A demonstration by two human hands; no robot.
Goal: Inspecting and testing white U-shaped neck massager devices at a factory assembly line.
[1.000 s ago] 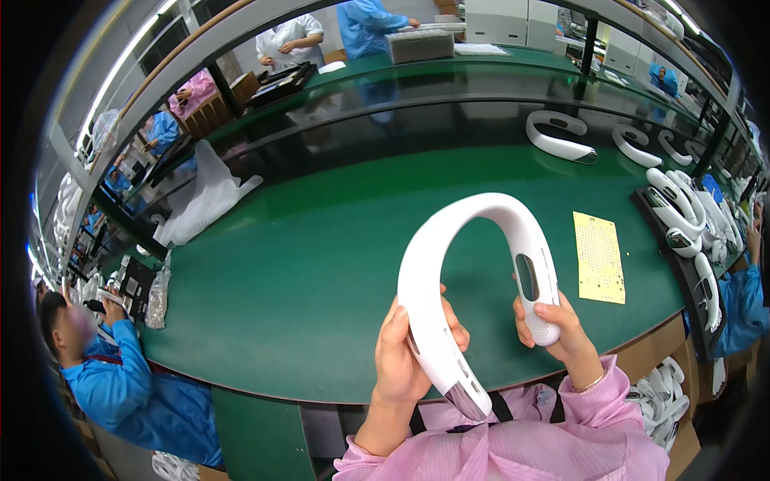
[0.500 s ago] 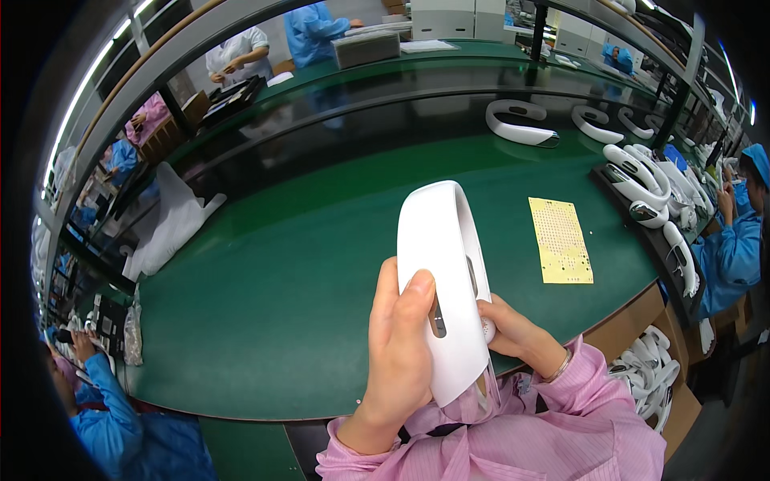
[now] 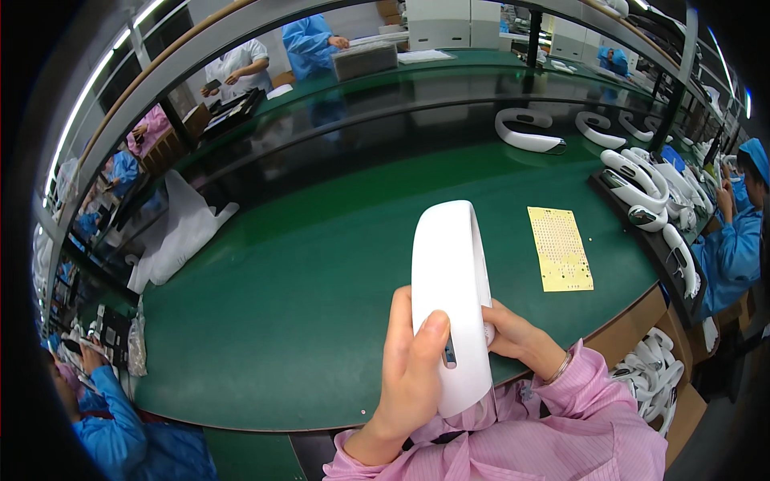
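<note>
Over the near part of the green bench I hold a white curved neck fan (image 3: 451, 264), a smooth loop seen edge-on with a small dark slot in its side. My left hand (image 3: 413, 373) is closed around its left side, the thumb lying beside the slot. From the right, my right hand (image 3: 517, 333) grips its inner side; those fingertips are partly hidden behind the white shell. To the right on the bench lies a yellow sheet (image 3: 560, 248) covered in rows of small marks.
Similar white fans (image 3: 529, 132) stand along the back ledge. A dark tray (image 3: 634, 228) piled with white parts sits at the right, above a cardboard box (image 3: 690, 401) of more parts. White plastic wrap (image 3: 180, 232) lies far left. Co-workers in blue sit on both sides.
The neck fan and my left hand have shifted slightly down and to the right. The fan has turned a little, so less of its inside shows. Both hands keep their hold.
</note>
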